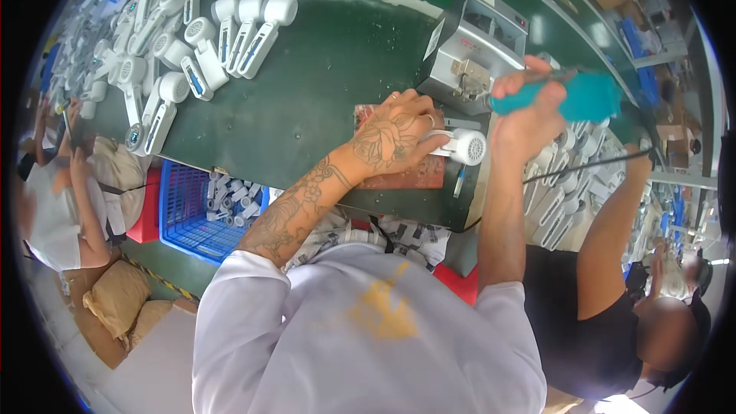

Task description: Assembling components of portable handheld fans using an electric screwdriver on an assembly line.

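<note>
My left hand [395, 134] is wrapped over a white handheld fan [466, 147], pressing it onto a reddish-brown pad [414, 178] on the green table. The fan's round vented head sticks out to the right of my fingers, while most of its handle is hidden under the hand. In my right hand [537, 111] is a teal electric screwdriver [594, 100], raised and held sideways with its tip toward the left. That tip is by the front of a grey metal screw feeder [479, 42]; whether they touch I cannot tell.
Several white fans [257, 34] lie at the table's left, with more [556, 203] at the right. A small pen-like piece [459, 182] lies near the pad. A blue basket [172, 218] of white parts stands below the left edge. A person in black [575, 322] is close on my right.
</note>
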A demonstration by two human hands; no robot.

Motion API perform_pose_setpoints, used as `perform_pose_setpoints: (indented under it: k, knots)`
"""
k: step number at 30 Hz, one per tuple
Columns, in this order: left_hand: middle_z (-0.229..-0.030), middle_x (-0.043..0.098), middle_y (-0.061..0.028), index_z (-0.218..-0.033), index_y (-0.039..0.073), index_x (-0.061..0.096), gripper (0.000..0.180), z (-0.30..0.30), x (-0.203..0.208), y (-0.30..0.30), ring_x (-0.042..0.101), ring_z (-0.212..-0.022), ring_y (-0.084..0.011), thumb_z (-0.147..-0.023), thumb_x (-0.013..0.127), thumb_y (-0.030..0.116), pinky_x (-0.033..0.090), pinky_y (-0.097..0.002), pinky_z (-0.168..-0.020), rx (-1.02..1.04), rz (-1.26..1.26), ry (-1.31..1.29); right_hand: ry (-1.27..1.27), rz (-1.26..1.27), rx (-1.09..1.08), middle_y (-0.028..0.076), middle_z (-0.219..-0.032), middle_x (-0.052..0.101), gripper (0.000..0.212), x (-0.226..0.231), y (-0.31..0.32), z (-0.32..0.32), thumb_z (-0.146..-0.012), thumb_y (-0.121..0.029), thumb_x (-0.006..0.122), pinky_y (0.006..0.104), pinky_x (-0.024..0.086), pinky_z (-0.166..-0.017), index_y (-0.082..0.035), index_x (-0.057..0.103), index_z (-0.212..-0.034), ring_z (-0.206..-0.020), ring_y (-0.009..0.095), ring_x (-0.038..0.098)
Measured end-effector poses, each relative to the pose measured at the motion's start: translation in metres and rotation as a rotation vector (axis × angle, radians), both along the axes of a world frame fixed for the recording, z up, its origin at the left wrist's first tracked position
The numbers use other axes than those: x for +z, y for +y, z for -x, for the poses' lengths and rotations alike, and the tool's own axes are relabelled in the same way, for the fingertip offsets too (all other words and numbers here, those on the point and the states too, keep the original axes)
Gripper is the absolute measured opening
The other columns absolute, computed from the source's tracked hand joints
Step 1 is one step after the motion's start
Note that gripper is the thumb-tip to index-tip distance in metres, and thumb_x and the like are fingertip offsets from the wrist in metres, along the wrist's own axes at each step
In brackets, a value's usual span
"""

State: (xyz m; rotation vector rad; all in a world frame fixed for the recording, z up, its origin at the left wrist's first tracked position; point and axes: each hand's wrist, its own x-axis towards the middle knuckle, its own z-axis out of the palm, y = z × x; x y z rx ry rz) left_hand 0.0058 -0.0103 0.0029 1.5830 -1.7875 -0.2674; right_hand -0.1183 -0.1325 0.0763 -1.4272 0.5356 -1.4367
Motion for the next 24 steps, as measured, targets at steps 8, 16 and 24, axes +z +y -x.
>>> perform_pose_setpoints:
  k: [8,16,24]
  knots:
    - [-0.11,0.062,-0.0066,-0.109,0.007,0.067,0.038,0.004,-0.008,0.006,0.058,-0.1,-0.0268,-0.087,0.073,0.038,0.048,-0.0407,-0.09,-0.011,0.151,-0.078,-0.013,0.088,0.044,0.005,-0.067,0.057,0.037,-0.022,-0.023,-0.022,-0.101,-0.035,0.061,0.0282,0.047,-0.055,0.001,0.056,-0.094,-0.058,0.015,0.057]
    - [-0.104,0.062,-0.0083,-0.117,0.008,0.067,0.041,0.002,-0.007,0.005,0.058,-0.099,-0.0282,-0.088,0.072,0.036,0.047,-0.0412,-0.091,0.013,0.137,-0.081,0.066,-0.08,0.105,0.005,-0.068,0.057,0.035,-0.011,0.004,-0.005,-0.103,-0.032,0.058,0.0281,0.046,-0.053,0.003,0.058,-0.1,-0.058,0.015,0.057]
    - [-0.104,0.062,-0.0083,-0.117,0.009,0.066,0.04,0.004,-0.008,0.006,0.057,-0.102,-0.0281,-0.088,0.071,0.036,0.047,-0.0418,-0.091,0.017,0.126,-0.078,0.068,-0.076,0.149,0.006,-0.069,0.056,0.044,-0.018,0.025,0.008,-0.099,-0.04,0.063,0.029,0.046,-0.054,0.003,0.058,-0.103,-0.059,0.017,0.057]
